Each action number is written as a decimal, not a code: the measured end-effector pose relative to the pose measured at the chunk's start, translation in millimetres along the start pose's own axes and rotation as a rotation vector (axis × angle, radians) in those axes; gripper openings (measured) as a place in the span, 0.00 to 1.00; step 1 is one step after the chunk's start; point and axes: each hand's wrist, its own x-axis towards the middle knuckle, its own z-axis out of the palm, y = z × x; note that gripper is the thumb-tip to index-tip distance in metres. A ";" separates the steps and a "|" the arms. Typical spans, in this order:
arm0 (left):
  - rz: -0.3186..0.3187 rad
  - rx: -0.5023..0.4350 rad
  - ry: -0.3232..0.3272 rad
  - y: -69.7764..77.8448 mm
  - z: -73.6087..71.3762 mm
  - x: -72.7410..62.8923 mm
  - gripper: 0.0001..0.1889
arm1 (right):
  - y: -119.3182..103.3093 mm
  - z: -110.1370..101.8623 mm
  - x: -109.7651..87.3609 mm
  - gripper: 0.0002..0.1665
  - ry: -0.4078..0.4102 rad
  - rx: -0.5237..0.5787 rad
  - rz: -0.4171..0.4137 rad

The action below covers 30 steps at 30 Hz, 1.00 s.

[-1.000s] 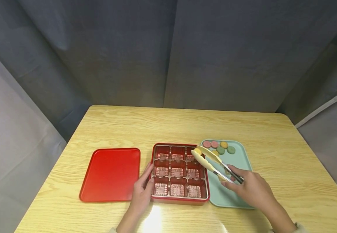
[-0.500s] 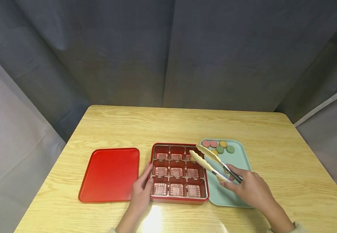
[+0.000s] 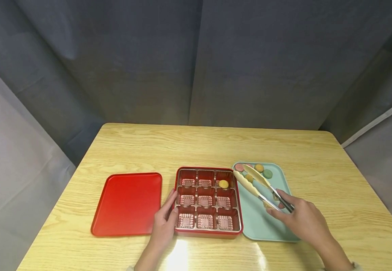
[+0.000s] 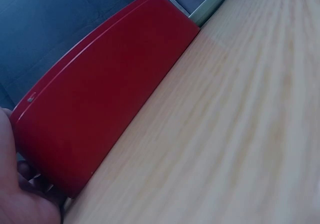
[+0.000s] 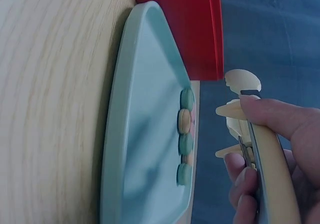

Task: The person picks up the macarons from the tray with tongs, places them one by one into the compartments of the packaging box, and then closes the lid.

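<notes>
My right hand (image 3: 302, 220) grips a pair of tongs (image 3: 247, 184) with cream tips and metal handles. The tips stand apart with nothing between them, over the tray's left edge and in front of several macarons. One yellow macaron (image 3: 223, 184) lies in the far right compartment of a red box (image 3: 209, 234) with a divided insert. My left hand (image 3: 163, 226) rests against the box's left side, fingers stretched along the wall and thumb by the rim. In the left wrist view the box's red front wall (image 4: 110, 78) fills much of the picture.
A pale green tray (image 3: 267, 229) sits right of the box. At its far end are pink, green (image 3: 267, 173) and yellow macarons (image 3: 259, 168), partly covered by the tongs. A flat red lid (image 3: 128, 203) lies left of the box on the wooden table (image 3: 81, 248).
The tongs have let go of the yellow macaron, which now lies in the box's far right compartment. My right hand has moved right with the tongs, toward the tray. The left hand stays put.
</notes>
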 end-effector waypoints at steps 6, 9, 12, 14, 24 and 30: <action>0.004 -0.012 0.001 0.3 0.4 0.1 0.25 | 9.6 -2.7 -2.8 0.45 -0.020 0.002 0.031; 0.002 -0.006 0.002 0.3 0.2 -0.1 0.25 | 14.4 -2.3 -3.8 0.46 -0.037 -0.002 0.050; -0.004 -0.005 0.001 0.3 0.0 -0.1 0.25 | 19.0 -0.6 -5.6 0.47 -0.064 -0.008 0.072; -0.007 -0.005 0.000 0.3 0.0 -0.3 0.25 | 22.0 1.2 -6.5 0.48 -0.081 -0.010 0.084; -0.002 0.003 -0.009 -0.1 -0.5 -1.9 0.26 | 32.5 11.3 -6.4 0.50 -0.113 -0.014 0.102; -0.001 -0.008 -0.005 -0.3 -0.3 -1.2 0.26 | 36.3 16.1 -5.1 0.50 -0.106 -0.016 0.086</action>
